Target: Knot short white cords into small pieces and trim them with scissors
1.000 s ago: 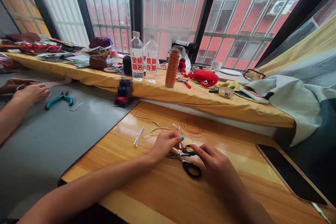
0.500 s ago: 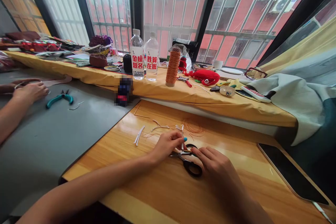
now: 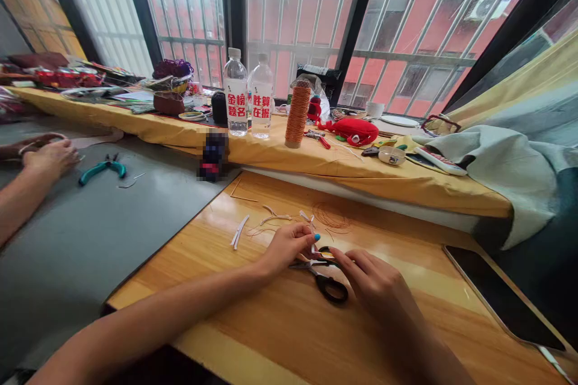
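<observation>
My left hand (image 3: 288, 248) rests on the wooden table (image 3: 289, 337), its fingers pinched on a small white strip that stands up by the blue-painted thumbnail. My right hand (image 3: 374, 280) is just to its right, fingers closed on a tiny yellowish piece between the two hands. Black-handled scissors (image 3: 326, 281) lie on the table directly under both hands. Loose white strips (image 3: 238, 232) and a tangle of thin orange thread (image 3: 332, 218) lie just beyond the hands.
A phone (image 3: 501, 295) lies at the right. The yellow-covered ledge (image 3: 316, 162) behind holds two water bottles (image 3: 247, 96), an orange thread spool (image 3: 297, 115) and a red plush toy (image 3: 354, 131). Another person's hand (image 3: 47, 159) and teal pliers (image 3: 102, 169) are on the grey mat (image 3: 81, 240).
My hands stay over the scissors with only small finger movements; the right fingers have shifted slightly toward the left hand. The other person's hand at the left has curled in a little.
</observation>
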A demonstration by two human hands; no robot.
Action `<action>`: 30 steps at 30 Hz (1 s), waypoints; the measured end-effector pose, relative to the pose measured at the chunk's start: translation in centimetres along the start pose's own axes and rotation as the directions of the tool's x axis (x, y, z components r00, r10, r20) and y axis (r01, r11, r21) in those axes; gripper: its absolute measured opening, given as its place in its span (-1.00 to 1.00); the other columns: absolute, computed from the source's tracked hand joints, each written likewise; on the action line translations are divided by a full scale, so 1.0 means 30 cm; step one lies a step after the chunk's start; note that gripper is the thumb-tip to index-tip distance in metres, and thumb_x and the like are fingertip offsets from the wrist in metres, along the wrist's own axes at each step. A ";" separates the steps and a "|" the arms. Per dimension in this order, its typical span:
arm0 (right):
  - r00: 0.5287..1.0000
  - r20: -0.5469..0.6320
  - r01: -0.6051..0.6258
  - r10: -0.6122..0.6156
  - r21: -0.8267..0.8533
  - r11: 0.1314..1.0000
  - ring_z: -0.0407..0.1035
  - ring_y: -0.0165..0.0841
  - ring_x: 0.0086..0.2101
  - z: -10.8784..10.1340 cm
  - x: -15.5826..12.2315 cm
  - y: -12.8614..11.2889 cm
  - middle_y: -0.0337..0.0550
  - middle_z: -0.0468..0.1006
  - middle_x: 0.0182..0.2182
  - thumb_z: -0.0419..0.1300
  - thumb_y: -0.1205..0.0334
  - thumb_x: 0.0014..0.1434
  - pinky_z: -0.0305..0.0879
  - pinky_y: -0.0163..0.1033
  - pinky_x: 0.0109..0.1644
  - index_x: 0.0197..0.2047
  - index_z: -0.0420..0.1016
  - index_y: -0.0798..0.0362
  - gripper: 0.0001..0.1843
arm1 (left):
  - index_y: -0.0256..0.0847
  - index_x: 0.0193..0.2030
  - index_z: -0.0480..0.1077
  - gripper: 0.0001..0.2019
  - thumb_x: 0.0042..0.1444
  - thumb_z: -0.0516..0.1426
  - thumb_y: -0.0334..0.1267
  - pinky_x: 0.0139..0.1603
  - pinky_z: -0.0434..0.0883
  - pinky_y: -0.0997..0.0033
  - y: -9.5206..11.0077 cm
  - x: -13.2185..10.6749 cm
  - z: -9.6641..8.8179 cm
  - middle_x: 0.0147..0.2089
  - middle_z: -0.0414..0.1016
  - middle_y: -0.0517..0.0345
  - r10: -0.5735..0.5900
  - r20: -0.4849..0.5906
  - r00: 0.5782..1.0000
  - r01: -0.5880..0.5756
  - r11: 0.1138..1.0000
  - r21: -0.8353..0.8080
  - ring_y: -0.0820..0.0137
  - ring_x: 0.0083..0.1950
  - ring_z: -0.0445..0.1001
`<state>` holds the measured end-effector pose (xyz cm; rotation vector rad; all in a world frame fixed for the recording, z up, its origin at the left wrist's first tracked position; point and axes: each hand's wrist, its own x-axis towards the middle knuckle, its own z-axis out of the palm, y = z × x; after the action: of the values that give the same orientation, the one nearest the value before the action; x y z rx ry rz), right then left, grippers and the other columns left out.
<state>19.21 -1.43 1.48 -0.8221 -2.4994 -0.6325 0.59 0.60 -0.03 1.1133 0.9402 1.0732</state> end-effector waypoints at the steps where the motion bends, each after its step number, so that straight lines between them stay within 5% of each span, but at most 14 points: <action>1: 1.000 0.010 0.001 -0.001 -0.006 1.000 0.29 -0.44 -0.47 0.001 -0.001 0.000 -0.14 0.42 -0.47 -0.08 0.44 0.15 0.14 -0.35 -0.39 -0.08 0.36 0.13 -0.69 | -0.28 -0.52 0.22 -0.68 -0.20 0.16 -0.04 -0.49 0.31 0.52 0.001 -0.002 0.001 -0.57 0.35 0.25 -0.002 0.003 1.000 0.002 1.000 0.001 0.50 -0.53 0.38; 16: 1.000 -0.025 0.016 -0.016 0.026 1.000 0.21 -0.43 -0.52 0.002 0.010 -0.003 -0.17 0.38 -0.58 -0.13 0.39 0.20 0.04 -0.34 -0.44 -0.24 0.41 0.16 -0.71 | -0.28 -0.49 0.23 -0.70 -0.15 0.13 -0.06 -0.44 0.32 0.51 -0.014 0.002 0.002 -0.54 0.37 0.25 0.009 0.091 0.996 -0.012 1.000 0.027 0.51 -0.51 0.38; 23: 0.999 -0.022 -0.034 0.034 -0.010 0.999 0.19 -0.41 -0.50 0.002 -0.005 0.001 -0.17 0.38 -0.55 -0.11 0.44 0.17 0.01 -0.31 -0.40 -0.26 0.39 0.14 -0.74 | -0.29 -0.47 0.31 -0.65 -0.24 0.16 0.00 -0.34 0.31 0.46 0.012 0.011 -0.002 -0.52 0.40 0.21 -0.111 0.268 0.957 0.105 0.994 0.037 0.48 -0.46 0.38; 30: 0.999 -0.032 -0.018 0.015 -0.067 0.998 0.17 -0.40 -0.48 -0.009 -0.003 0.004 -0.17 0.39 -0.54 -0.13 0.46 0.16 -0.03 -0.30 -0.38 -0.28 0.39 0.14 -0.72 | -0.28 -0.54 0.30 -0.72 -0.17 0.13 -0.06 -0.39 0.27 0.49 0.026 0.010 -0.016 -0.55 0.37 0.23 -0.148 0.182 0.972 0.108 0.971 0.213 0.48 -0.47 0.34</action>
<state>19.43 -1.52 1.69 -0.8496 -2.4523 -0.7223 0.05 1.07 0.63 1.2817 0.9635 0.7586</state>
